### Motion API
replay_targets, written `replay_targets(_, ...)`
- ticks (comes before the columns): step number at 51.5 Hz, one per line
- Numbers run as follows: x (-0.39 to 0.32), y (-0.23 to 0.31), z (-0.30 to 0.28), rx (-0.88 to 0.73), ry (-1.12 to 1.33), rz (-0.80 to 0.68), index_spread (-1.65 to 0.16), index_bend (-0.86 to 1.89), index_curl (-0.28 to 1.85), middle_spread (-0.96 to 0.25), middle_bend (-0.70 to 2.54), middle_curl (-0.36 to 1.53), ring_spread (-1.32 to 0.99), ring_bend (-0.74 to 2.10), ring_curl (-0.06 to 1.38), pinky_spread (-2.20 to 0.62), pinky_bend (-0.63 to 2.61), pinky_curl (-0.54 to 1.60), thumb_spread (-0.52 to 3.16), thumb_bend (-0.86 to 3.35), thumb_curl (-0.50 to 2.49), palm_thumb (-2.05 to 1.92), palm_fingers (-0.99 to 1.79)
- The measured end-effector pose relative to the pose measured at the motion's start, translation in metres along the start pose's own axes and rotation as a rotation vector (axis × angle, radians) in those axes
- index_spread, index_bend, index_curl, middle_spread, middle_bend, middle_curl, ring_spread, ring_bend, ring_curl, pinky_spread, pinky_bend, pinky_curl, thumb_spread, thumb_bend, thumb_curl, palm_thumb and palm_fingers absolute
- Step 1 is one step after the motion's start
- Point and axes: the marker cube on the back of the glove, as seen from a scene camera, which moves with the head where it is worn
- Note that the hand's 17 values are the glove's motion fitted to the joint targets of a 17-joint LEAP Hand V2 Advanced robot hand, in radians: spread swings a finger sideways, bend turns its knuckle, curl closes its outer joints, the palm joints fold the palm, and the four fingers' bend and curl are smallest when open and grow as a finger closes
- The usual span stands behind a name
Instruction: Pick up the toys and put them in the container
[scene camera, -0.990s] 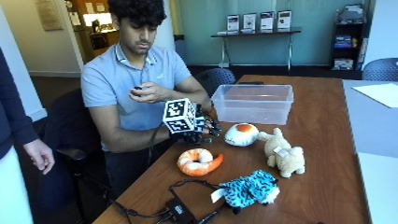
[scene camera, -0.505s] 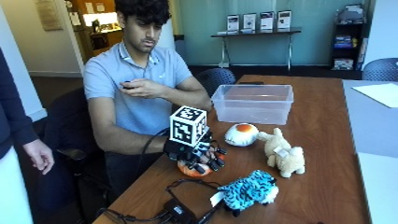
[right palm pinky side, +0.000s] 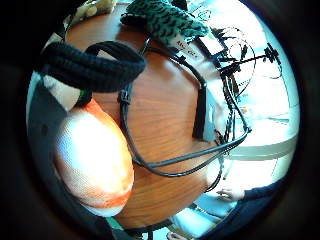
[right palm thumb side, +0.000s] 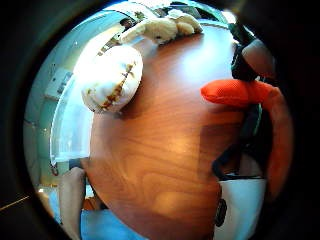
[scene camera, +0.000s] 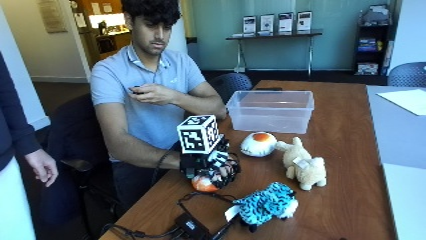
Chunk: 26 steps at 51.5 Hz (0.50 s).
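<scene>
My gloved right hand (scene camera: 210, 166) rests on top of the orange and white plush toy (scene camera: 204, 183) near the table's front left edge, its fingers curled round it. The toy fills the palm views (right palm pinky side: 95, 160) (right palm thumb side: 239, 93), pressed close to the palm. A white and orange ball toy (scene camera: 257, 144) (right palm thumb side: 112, 80) lies just beyond, in front of the clear plastic container (scene camera: 271, 111). A cream plush animal (scene camera: 303, 166) (right palm thumb side: 160, 27) stands to the right. A teal striped plush (scene camera: 263, 204) (right palm pinky side: 162, 20) lies near the front edge. Inside the container I see nothing.
Black cables (right palm pinky side: 200, 115) and a small black box (scene camera: 190, 225) lie on the wooden table (scene camera: 346, 150) beside the teal plush. The person's bare left hand (scene camera: 148, 93) is held at the chest. A sheet of paper (scene camera: 407, 100) lies at the far right.
The hand came forward along the table from near the ball toy, came down over the orange and white toy, and now covers it with curled fingers.
</scene>
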Motion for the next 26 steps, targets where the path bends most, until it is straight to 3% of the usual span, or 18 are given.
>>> replay_targets(7, -0.002, 0.010, -0.019, -0.013, -0.039, 0.013, -0.33, 0.17, 0.22, -0.22, 0.65, 0.43, -0.34, 1.01, 0.42, -0.25, 0.89, 0.26, 1.70, 0.61, 0.41, 0.54, 0.75)
replay_targets(13, -0.034, 0.022, -0.073, 0.076, -0.110, -0.017, -0.32, 0.18, 0.23, -0.23, 0.69, 0.47, -0.35, 1.04, 0.45, -0.25, 0.92, 0.28, 1.72, 0.76, 0.45, 0.54, 0.71)
replay_targets(26, -0.182, -0.008, -0.185, 0.145, -0.207, -0.397, -0.32, 0.19, 0.28, -0.24, 0.72, 0.52, -0.35, 1.08, 0.49, -0.23, 1.00, 0.32, 1.70, 1.08, 0.52, 0.50, 0.65)
